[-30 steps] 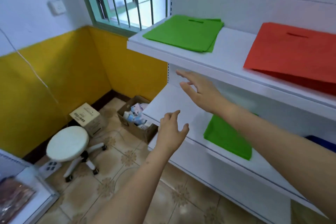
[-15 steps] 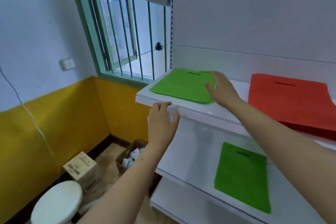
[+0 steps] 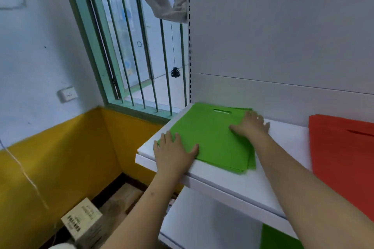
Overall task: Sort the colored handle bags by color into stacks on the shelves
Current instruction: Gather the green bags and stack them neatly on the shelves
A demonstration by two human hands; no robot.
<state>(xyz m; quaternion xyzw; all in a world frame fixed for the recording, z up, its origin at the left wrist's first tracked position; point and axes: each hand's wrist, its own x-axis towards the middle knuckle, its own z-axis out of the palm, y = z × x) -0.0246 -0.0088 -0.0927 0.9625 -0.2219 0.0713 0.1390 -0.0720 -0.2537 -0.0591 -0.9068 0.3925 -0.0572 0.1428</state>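
Green bags (image 3: 212, 139) lie in a flat stack at the left end of the upper shelf (image 3: 228, 180), beside the red bags (image 3: 344, 153). Both arms reach forward. The left hand (image 3: 174, 153) lies flat, fingers spread, on the stack's near left corner. The right hand (image 3: 251, 127) presses flat on its far right side, fingers straight. Another green bag (image 3: 277, 238) lies on the shelf below.
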